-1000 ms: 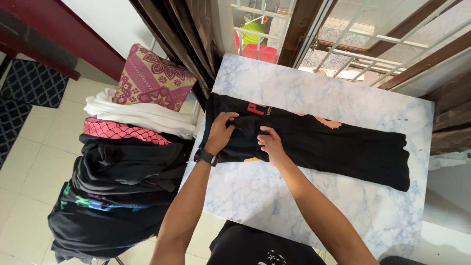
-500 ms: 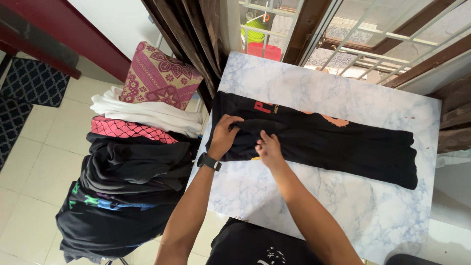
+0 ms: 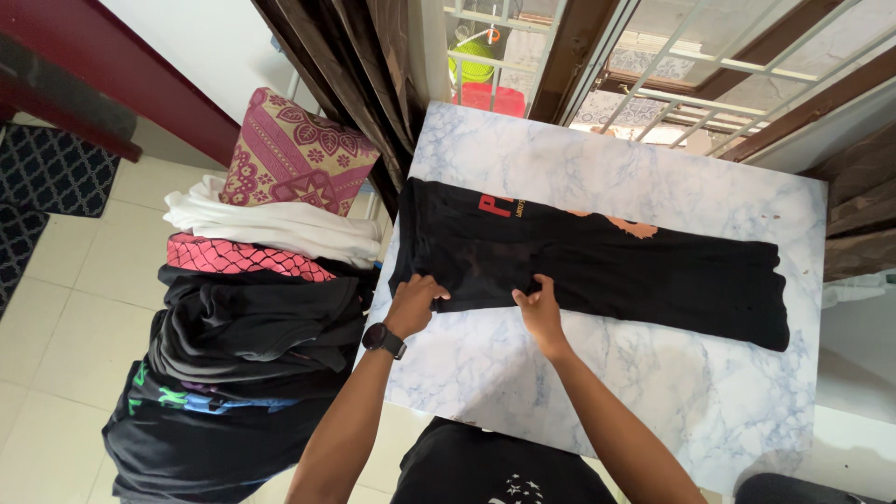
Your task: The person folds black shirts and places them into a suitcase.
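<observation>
We see a black shirt (image 3: 597, 266), folded into a long band with red and orange print, lying across the marble-patterned desk (image 3: 523, 364) from centre left to the right of the frame. Our left hand (image 3: 415, 303) pinches the near edge of the cloth at its left end, its grip closed on the fabric. Our right hand (image 3: 539, 303) does the same a little to the right, fingers curled over the same hem. Holding both points along one edge keeps the fold line straight and the layers together, as we judge it.

Half a second ago both hands sat higher on the band, bunched near its middle; now they have come down to the lower edge and spread apart, and the left end lies flatter.

At the left of the frame a pile of clothes (image 3: 252, 345) rests on a chair, dark garments under a white one (image 3: 271, 224), with a patterned cushion (image 3: 294, 154) behind. A wristwatch (image 3: 384, 340) sits on our left wrist.
</observation>
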